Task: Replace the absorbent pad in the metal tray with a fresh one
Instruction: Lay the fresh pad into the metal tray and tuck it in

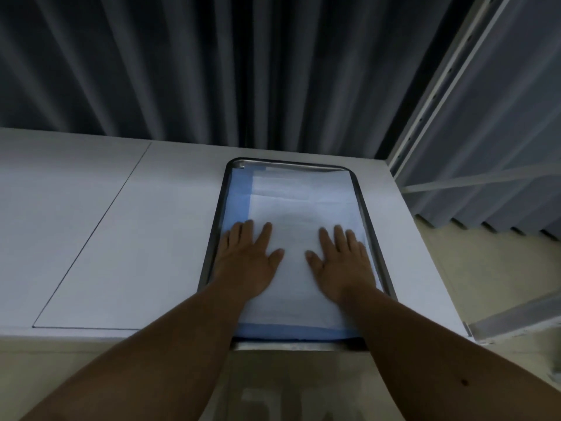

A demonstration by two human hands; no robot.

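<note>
Left hand (pixel 247 256) and right hand (pixel 341 258), fingers straight, flat on the pad (pixel 299 192) in the tray (pixel 359 189): best smoothed outward toward the rim.

Pad (pixel 303 214): white centre, light blue border along left and near edge; faint fold lines across white part.
Metal tray (pixel 362 202): silver-grey rim, dark in shadow, bright shine at far left corner.
Table top (pixel 106 226): plain pale grey-white, one thin dark line running diagonal, another along near edge.
Curtain (pixel 212 65): dark grey-blue, vertical folds giving lighter and darker stripes.
Frame (pixel 437 95) at right: white-grey bar with row of small dark holes.
Floor (pixel 485 259): beige.
</note>
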